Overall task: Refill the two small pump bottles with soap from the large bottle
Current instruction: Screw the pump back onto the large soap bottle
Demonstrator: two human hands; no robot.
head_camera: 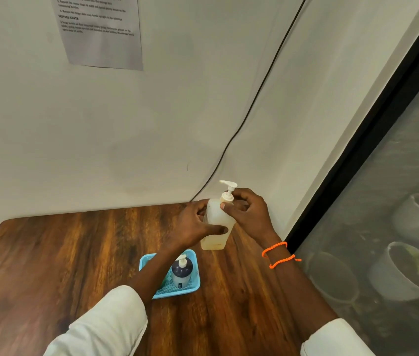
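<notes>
A translucent bottle (217, 227) with yellowish soap low inside stands upright on the wooden table (74, 253) near the wall. My left hand (195, 224) grips its body from the left. My right hand (247, 211) pinches the collar of its white pump head (229, 190). A small dark-and-white pump bottle (182, 272) stands upright in a blue tray (195, 268) in front of it. My left forearm hides the tray's left part.
The wall rises just behind the bottle, with a black cable (254, 98) running down it and a printed sheet (100, 32) taped high up. A dark-framed glass panel (383, 201) with plant pots behind it borders the table's right side.
</notes>
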